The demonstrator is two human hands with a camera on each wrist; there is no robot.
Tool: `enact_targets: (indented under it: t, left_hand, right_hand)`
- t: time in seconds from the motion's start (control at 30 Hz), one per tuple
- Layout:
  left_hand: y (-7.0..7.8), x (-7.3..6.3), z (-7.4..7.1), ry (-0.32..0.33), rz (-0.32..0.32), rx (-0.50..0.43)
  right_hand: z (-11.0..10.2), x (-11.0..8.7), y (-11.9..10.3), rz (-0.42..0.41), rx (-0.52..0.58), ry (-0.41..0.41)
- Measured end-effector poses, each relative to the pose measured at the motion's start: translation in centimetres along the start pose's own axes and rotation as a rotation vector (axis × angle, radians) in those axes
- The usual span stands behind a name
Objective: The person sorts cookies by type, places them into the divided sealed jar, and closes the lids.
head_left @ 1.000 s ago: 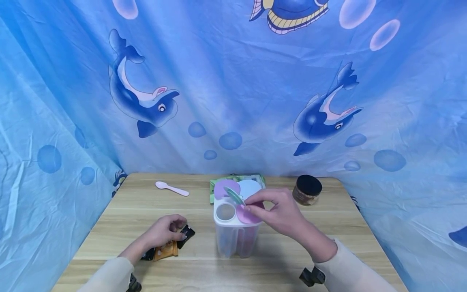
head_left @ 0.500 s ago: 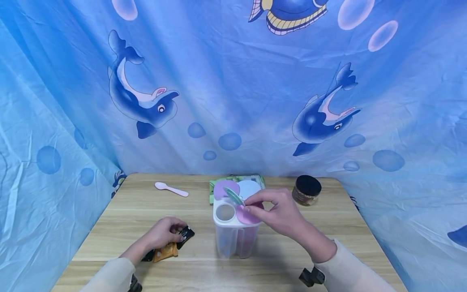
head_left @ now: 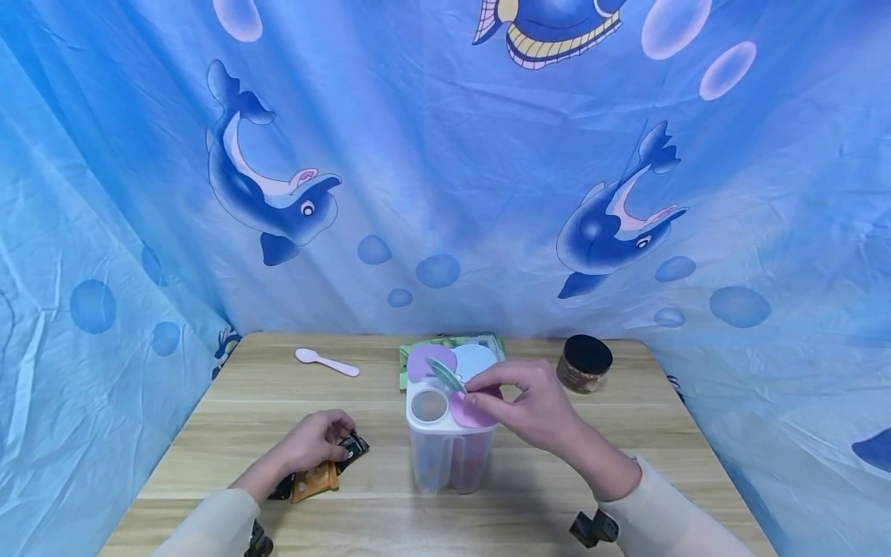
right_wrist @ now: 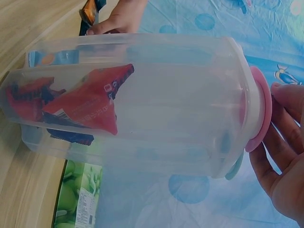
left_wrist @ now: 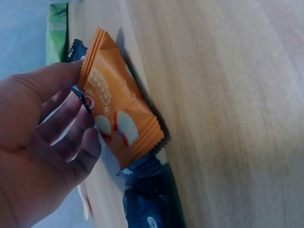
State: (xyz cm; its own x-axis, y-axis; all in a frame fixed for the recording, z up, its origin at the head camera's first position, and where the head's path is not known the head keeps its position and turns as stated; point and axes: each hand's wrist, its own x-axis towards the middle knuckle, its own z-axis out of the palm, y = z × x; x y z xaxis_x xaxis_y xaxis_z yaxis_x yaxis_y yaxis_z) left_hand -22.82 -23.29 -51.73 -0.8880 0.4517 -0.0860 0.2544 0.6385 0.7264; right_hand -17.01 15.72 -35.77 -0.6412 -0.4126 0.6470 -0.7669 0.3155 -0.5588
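Observation:
My left hand (head_left: 309,441) pinches a small black snack packet (head_left: 355,447) between thumb and fingers, low over the table. Beside it lies an orange packet (left_wrist: 114,95); in the left wrist view my thumb overlaps its crimped edge. Another dark packet (left_wrist: 147,199) lies against the orange one. With thumb and forefinger, my right hand (head_left: 536,406) holds a green lid (head_left: 444,374) tilted up on a clear divided container (head_left: 435,456). The round opening (head_left: 430,405) at its front left is uncovered. Pink, purple and pale lids cover the other compartments. Red packets (right_wrist: 92,102) lie inside the container.
A pink spoon (head_left: 334,363) lies at the back left of the wooden table (head_left: 376,534). At the back right stands a jar (head_left: 586,365) with a black lid. Behind the container lies a green printed pack (right_wrist: 78,190). A blue curtain hangs round the table.
The black packet in my left hand has shifted slightly to the left. My right hand stays in place with the green lid held up.

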Motion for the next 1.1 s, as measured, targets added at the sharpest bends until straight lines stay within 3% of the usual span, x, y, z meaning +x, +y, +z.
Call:
enact_targets:
  t: [0.4, 0.6, 0.73, 0.93, 1.1]
  left_hand:
    - [0.5, -0.5, -1.3, 0.091, -0.065, -0.04]
    - [1.7, -0.9, -2.8, 0.144, -0.037, -0.002]
    - [3.1, -1.0, -4.0, 0.186, -0.02, -0.016]
    - [6.1, -1.2, -5.1, 0.301, 0.036, -0.039]
    - [9.5, -1.7, -5.8, 0.352, 0.097, -0.141]
  right_hand:
    - [0.1, -0.1, -0.1, 0.007, 0.007, -0.001]
    - [0.1, -0.1, 0.0, 0.007, 0.006, -0.007]
    - [0.1, 0.0, -0.1, 0.001, 0.01, -0.008]
    - [0.0, 0.0, -0.2, 0.012, 0.011, -0.006]
    - [0.0, 0.0, -0.2, 0.014, 0.008, -0.004]
